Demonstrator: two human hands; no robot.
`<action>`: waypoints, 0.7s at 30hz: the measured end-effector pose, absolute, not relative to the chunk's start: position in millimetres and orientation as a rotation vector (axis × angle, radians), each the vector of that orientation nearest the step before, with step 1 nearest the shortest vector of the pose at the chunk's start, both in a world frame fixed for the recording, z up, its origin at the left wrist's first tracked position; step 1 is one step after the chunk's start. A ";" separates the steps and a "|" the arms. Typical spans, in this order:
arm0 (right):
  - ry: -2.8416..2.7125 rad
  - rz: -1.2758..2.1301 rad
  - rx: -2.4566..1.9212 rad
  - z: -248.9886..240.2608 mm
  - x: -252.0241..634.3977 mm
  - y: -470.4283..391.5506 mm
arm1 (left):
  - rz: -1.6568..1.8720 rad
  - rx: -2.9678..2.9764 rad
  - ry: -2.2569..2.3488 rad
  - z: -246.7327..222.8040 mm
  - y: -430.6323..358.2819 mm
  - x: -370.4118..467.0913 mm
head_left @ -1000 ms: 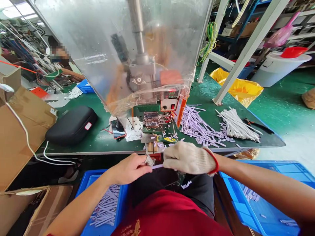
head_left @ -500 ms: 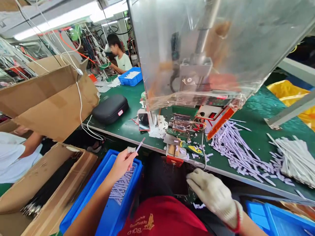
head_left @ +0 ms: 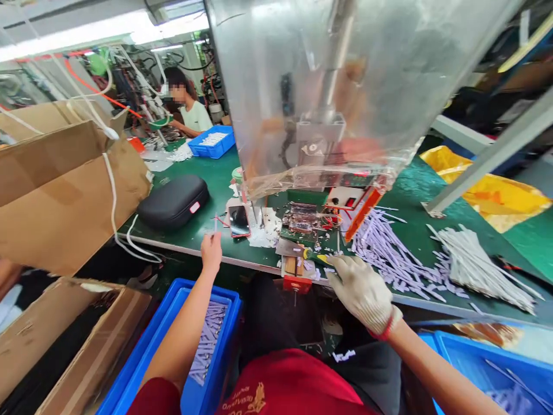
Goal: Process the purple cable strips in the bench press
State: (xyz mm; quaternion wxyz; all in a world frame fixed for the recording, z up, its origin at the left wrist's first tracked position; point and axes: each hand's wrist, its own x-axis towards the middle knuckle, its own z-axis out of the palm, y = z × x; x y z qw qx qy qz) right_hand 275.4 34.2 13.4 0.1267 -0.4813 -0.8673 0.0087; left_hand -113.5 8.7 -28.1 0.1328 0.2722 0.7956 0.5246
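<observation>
Head cam: bare left hand (head_left: 211,249) now up at the table (head_left: 194,227) edge, fingers pinching a strip (head_left: 215,226)?
> Yep. Gloved right hand (head_left: 362,291), fingers loosely spread, has let go, reaching toward the strip pile (head_left: 389,253).

Right hand (head_left: 362,291) wore white knit glove w/ red cuff. Left hand (head_left: 211,250) bare. Red shirt (head_left: 289,386) w/ gold print.

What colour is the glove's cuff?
Red, edging the white knitted glove on the right hand; the head view shows it.
</observation>
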 end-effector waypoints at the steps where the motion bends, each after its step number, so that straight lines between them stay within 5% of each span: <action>1: -2.570 -0.001 -1.426 14.2 268.8 42.2 | 1.486 0.823 2.383 -28.2 20.2 -118.1; 7: -2.687 0.018 -1.587 7.1 246.2 60.7 | 1.267 0.992 2.653 -36.2 54.6 -137.0; 14: -2.226 0.447 -1.629 9.6 295.8 28.9 | 1.209 0.960 2.811 -57.2 53.0 -152.5; 21: -1.877 0.452 -1.699 -10.0 286.9 33.3 | 1.223 0.988 2.800 -60.7 53.9 -154.4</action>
